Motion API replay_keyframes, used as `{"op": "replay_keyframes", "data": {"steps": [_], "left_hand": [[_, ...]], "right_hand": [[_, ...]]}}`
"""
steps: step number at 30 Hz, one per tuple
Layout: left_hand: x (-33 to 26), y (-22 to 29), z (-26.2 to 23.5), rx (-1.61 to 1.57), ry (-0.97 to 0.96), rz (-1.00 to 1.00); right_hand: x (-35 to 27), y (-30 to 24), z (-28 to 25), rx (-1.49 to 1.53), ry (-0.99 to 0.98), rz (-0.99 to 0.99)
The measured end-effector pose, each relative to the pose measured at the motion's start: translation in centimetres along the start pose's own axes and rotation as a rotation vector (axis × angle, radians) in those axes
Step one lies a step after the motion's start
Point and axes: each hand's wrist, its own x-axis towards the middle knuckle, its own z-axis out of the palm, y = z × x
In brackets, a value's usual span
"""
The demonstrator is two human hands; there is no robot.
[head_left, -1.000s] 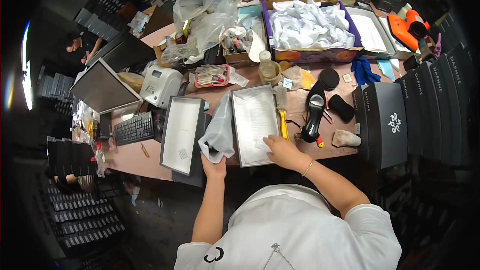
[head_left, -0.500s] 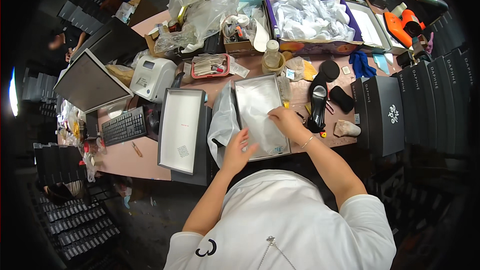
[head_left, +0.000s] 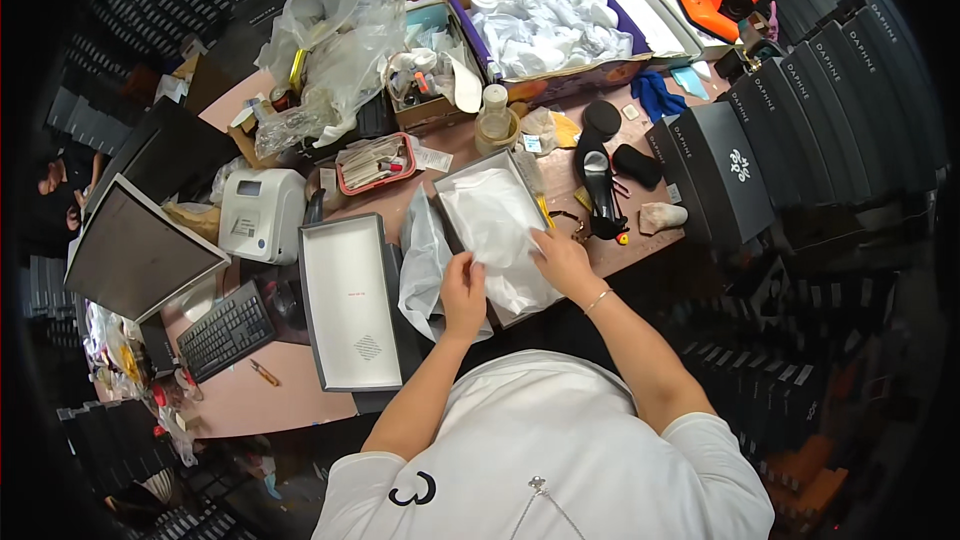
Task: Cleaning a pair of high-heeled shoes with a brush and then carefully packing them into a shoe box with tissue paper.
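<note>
Centre frame: left hand (head_left: pixel 463 292) and right hand (head_left: pixel 560 260) press white tissue paper (head_left: pixel 495 230) into open shoebox (head_left: pixel 455 177). Box lid (head_left: pixel 350 300) just left. Black heeled shoe (head_left: pixel 600 190) right of box. Label printer (head_left: pixel 260 215) left of centre.

Pinkish worktable (head_left: pixel 250 395) crowded with clutter, stacks of black boxes (head_left: pixel 840 70) around, monitor (head_left: pixel 135 250), keyboard (head_left: pixel 225 330)

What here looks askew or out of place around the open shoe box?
The white tissue paper spills over the shoe box's left edge instead of lying flat inside; the left hand and right hand rest on it. One black heeled shoe lies loose on the table beside the box.
</note>
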Motion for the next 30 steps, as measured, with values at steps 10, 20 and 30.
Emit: {"op": "replay_keyframes", "data": {"steps": [10,20,30], "left_hand": [[-2.8,3.5,-2.6,-0.955,0.305,-0.506],[-4.6,13.9,-4.0,-0.016,-0.679,-0.004],[3.4,2.7,0.0,-0.257,-0.106,-0.425]], "right_hand": [[-3.5,6.2,-4.5,0.737,-0.215,0.886],[0.6,-4.5,3.2,0.237,-0.313,-0.407],[-4.0,4.9,-1.4,-0.539,-0.551,-0.620]]}}
